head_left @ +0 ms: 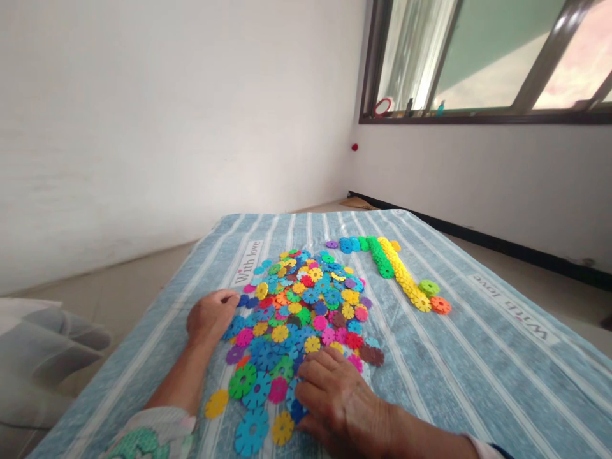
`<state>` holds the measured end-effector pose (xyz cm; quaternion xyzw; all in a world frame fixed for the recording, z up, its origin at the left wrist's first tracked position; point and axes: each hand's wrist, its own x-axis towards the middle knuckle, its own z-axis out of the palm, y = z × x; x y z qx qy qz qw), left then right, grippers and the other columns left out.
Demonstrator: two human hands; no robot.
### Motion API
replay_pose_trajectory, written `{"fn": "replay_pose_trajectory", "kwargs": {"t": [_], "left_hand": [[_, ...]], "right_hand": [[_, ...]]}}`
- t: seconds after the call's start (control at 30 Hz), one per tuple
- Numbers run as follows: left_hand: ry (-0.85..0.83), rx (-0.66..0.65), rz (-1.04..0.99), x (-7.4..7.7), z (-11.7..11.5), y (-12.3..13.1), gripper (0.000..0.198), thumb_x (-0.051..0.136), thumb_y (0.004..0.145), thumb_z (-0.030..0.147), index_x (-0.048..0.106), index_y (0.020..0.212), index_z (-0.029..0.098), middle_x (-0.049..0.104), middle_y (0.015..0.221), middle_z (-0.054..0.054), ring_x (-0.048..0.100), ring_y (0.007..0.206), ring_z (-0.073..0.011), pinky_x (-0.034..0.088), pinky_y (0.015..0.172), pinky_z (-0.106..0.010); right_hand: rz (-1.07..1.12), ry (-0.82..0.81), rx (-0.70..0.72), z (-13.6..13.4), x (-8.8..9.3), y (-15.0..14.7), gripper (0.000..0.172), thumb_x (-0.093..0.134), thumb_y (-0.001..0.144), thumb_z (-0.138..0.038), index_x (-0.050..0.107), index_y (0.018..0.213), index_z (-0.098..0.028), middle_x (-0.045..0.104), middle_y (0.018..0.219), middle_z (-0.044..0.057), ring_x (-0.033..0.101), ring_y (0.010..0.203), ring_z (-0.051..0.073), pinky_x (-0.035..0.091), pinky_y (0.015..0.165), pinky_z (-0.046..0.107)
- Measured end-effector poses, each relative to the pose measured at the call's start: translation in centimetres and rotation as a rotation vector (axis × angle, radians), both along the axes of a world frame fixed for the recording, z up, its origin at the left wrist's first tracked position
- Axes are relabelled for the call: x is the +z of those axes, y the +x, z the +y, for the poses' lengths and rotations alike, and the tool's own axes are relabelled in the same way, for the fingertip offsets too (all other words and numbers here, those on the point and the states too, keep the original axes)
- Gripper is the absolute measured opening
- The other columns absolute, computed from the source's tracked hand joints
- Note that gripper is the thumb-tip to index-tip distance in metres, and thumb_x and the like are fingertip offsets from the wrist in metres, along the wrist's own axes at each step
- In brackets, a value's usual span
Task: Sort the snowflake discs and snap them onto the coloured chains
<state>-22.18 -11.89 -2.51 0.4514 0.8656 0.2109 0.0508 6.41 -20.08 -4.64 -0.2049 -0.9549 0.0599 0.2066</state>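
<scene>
A loose pile of colourful plastic snowflake discs (280,333) with notched rims lies in the middle of the cloth. My left hand (210,315) rests at the pile's left edge, fingers curled together beside some dark blue discs (245,300); what it holds, if anything, is hidden. Over the near right part of the pile is my right hand (342,398). Its thumb and fingers close around a dark blue snowflake disc (298,411), partly covered by the hand. Close by lie a light blue disc (251,432) and a yellow disc (283,428).
Rows of sorted discs stand at the far right: a green row (381,258) and a longer yellow row (401,275). An orange disc (440,305) lies at the near end. A blue striped cloth (478,357) covers the table. White walls and a window (492,57) are beyond.
</scene>
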Motion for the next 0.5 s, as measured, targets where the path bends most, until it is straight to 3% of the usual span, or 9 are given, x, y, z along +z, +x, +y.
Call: {"fn": "replay_pose_trajectory", "kwargs": {"t": [0.33,0.5], "left_hand": [[0.053,-0.026,0.012,-0.8,-0.4,0.3,0.031,0.051,0.079,0.037,0.076,0.093,0.023,0.076,0.100,-0.007,0.068,0.093,-0.0270,0.048,0.074,-0.032],[0.050,-0.026,0.013,-0.8,-0.4,0.6,0.032,0.052,0.078,0.034,0.076,0.096,0.023,0.076,0.101,-0.006,0.068,0.092,-0.0242,0.049,0.076,-0.029]], "right_hand": [[0.064,-0.037,-0.016,-0.2,-0.4,0.8,0.020,0.062,0.087,-0.037,0.059,0.096,-0.019,0.060,0.117,0.009,0.049,0.111,0.026,0.038,0.094,0.043],[0.079,-0.046,-0.004,-0.3,-0.6,1.2,0.019,0.060,0.088,-0.040,0.062,0.090,-0.021,0.059,0.123,0.008,0.047,0.118,0.027,0.037,0.098,0.046]]}}
